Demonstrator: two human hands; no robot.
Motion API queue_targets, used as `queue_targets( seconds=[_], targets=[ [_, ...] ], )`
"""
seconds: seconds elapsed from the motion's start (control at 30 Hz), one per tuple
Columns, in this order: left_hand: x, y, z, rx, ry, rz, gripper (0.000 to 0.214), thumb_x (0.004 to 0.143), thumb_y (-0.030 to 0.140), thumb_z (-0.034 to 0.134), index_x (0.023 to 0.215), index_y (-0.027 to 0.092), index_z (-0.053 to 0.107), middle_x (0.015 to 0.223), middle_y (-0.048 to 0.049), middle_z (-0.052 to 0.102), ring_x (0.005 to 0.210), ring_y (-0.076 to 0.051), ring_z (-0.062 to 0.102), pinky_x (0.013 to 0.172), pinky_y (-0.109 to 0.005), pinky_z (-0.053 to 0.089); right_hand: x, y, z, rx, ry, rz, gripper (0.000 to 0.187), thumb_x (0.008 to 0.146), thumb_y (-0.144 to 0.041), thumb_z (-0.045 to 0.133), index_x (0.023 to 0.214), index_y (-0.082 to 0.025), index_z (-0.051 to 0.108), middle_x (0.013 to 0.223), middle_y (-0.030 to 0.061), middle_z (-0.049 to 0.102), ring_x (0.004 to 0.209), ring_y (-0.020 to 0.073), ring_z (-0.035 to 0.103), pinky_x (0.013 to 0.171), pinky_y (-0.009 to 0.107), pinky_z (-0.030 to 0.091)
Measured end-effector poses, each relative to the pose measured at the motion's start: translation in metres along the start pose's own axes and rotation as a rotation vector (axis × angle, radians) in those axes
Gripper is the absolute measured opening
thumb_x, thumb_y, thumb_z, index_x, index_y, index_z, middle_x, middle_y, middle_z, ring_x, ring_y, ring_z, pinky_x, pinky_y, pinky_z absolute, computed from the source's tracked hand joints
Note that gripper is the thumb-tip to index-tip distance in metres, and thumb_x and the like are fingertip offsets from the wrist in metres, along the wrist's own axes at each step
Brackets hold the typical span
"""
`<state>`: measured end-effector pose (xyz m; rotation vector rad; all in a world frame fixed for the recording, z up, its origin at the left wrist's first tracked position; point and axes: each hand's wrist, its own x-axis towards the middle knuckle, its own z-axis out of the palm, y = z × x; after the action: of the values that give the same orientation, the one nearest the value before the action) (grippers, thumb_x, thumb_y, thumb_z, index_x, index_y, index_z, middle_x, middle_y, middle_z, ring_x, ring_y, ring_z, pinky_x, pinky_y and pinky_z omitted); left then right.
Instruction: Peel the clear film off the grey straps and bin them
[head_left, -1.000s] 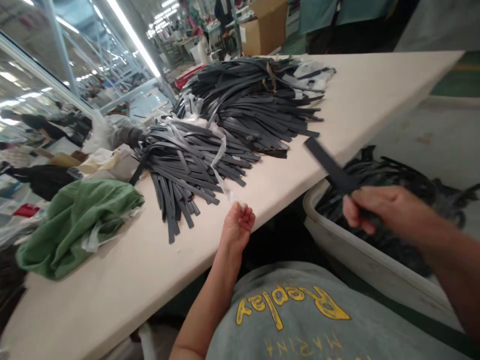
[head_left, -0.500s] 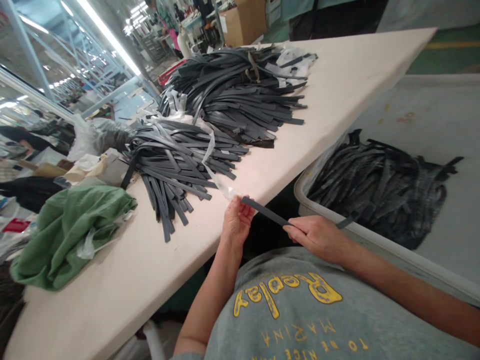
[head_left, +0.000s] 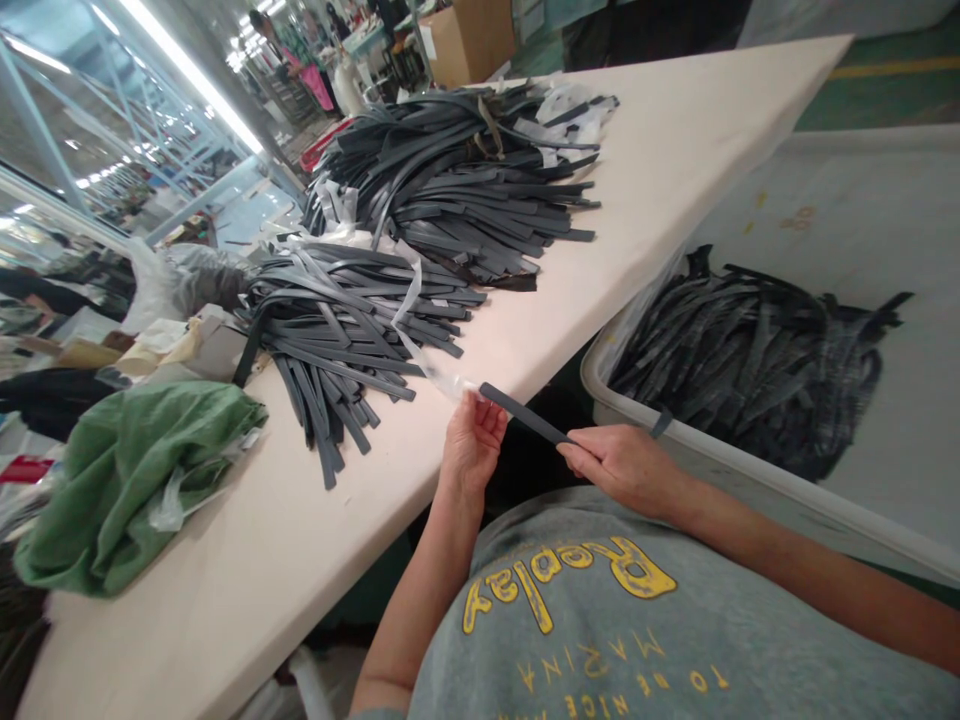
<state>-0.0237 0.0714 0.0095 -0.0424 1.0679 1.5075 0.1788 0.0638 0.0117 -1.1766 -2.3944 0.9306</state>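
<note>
My left hand [head_left: 475, 438] is at the table's near edge, its fingers closed in a pinch on a translucent white plastic strip [head_left: 450, 384]. That strip trails back over the pile of dark grey strips [head_left: 345, 320] on the table. In my right hand [head_left: 626, 465] a flat dark grey strip [head_left: 525, 412] is gripped. Its free end lies close by my left fingertips; whether they touch it I cannot tell. The strip's other end shows behind my right hand, near the bin's rim.
A larger pile of dark grey strips [head_left: 480, 180] lies farther back on the pale table [head_left: 675, 170]. To the right stands a white bin [head_left: 750, 440] holding dark strips in clear plastic [head_left: 757, 370]. A green cloth [head_left: 142, 480] is heaped at left, and a cardboard box [head_left: 472, 45] stands behind.
The view has shifted slightly. My right hand still grips the grey strip, and less of its tail shows behind the hand. My left hand keeps its pinch on the plastic strip.
</note>
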Motion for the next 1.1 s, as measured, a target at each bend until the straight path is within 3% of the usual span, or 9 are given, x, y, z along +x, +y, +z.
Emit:
queue_targets(
  seconds=[0.2,0.37,0.5,0.6,0.67,0.87,1.0,1.1],
  targets=[
    [-0.001,-0.008,-0.005,0.08,-0.038,0.014,0.018,0.079,0.032,0.075,0.079,0.016,0.068,0.078,-0.0015,0.073,0.07,-0.011,0.068,0.071,-0.021,0.05,0.005,-0.002,0.002,-0.005,-0.053,0.039,0.043,0.097,-0.038,0.035,0.063,-0.02,0.054,0.062,0.0033,0.061,0.058,0.0162,0.054,0.06,0.029,0.031],
    [-0.012,-0.027,-0.015,0.233,-0.174,0.008,0.034,0.062,0.038,0.087,0.08,0.014,0.069,0.076,-0.0019,0.072,0.066,-0.01,0.065,0.068,-0.022,0.05,0.018,-0.009,0.002,0.157,-0.129,0.092,0.044,0.098,-0.039,0.034,0.07,-0.019,0.061,0.067,0.004,0.068,0.062,0.0168,0.06,0.061,0.028,0.037],
    [-0.013,-0.026,-0.024,0.228,-0.117,0.069,0.039,0.059,0.042,0.088,0.079,0.014,0.069,0.076,-0.0014,0.071,0.066,-0.009,0.064,0.067,-0.021,0.049,0.006,0.0,-0.008,0.235,-0.129,0.03,0.031,0.095,-0.038,0.043,0.105,-0.019,0.065,0.081,0.0043,0.072,0.065,0.017,0.065,0.063,0.028,0.045],
    [-0.012,-0.02,-0.03,0.187,-0.054,0.099,0.042,0.054,0.042,0.091,0.074,0.014,0.066,0.073,-0.0015,0.071,0.065,-0.01,0.065,0.068,-0.022,0.049,-0.012,0.013,-0.016,0.34,-0.104,0.06,0.041,0.094,-0.035,0.045,0.131,-0.021,0.054,0.08,0.0021,0.072,0.061,0.0156,0.066,0.061,0.027,0.049],
    [-0.017,-0.024,-0.031,0.203,-0.082,0.07,0.041,0.054,0.042,0.09,0.071,0.013,0.066,0.069,-0.0023,0.069,0.064,-0.011,0.064,0.068,-0.024,0.049,-0.016,0.016,-0.015,0.377,-0.075,0.097,0.045,0.094,-0.034,0.044,0.137,-0.021,0.05,0.076,0.0008,0.071,0.055,0.0144,0.065,0.057,0.026,0.05],
    [-0.047,-0.051,-0.026,0.27,-0.377,-0.023,0.033,0.069,0.036,0.083,0.082,0.007,0.072,0.079,-0.0089,0.07,0.072,-0.014,0.063,0.076,-0.027,0.049,-0.004,-0.005,-0.009,0.355,-0.037,0.007,0.053,0.093,-0.031,0.043,0.144,-0.02,0.043,0.076,0.0,0.069,0.056,0.0144,0.064,0.063,0.028,0.052],
    [-0.056,-0.04,-0.03,0.235,-0.271,0.024,0.029,0.068,0.035,0.084,0.076,0.01,0.072,0.075,-0.0065,0.069,0.069,-0.012,0.062,0.073,-0.024,0.048,-0.026,0.002,-0.025,0.344,-0.137,0.005,0.056,0.093,-0.033,0.049,0.147,-0.023,0.041,0.073,0.0,0.068,0.055,0.0139,0.062,0.055,0.024,0.05],
    [-0.061,-0.04,-0.033,0.245,-0.312,-0.12,0.035,0.062,0.037,0.087,0.078,0.01,0.073,0.073,-0.0072,0.069,0.068,-0.013,0.063,0.07,-0.024,0.048,-0.047,0.008,-0.038,0.403,-0.182,0.101,0.056,0.095,-0.039,0.048,0.148,-0.024,0.041,0.071,0.0008,0.067,0.05,0.013,0.058,0.049,0.023,0.049]
  ],
)
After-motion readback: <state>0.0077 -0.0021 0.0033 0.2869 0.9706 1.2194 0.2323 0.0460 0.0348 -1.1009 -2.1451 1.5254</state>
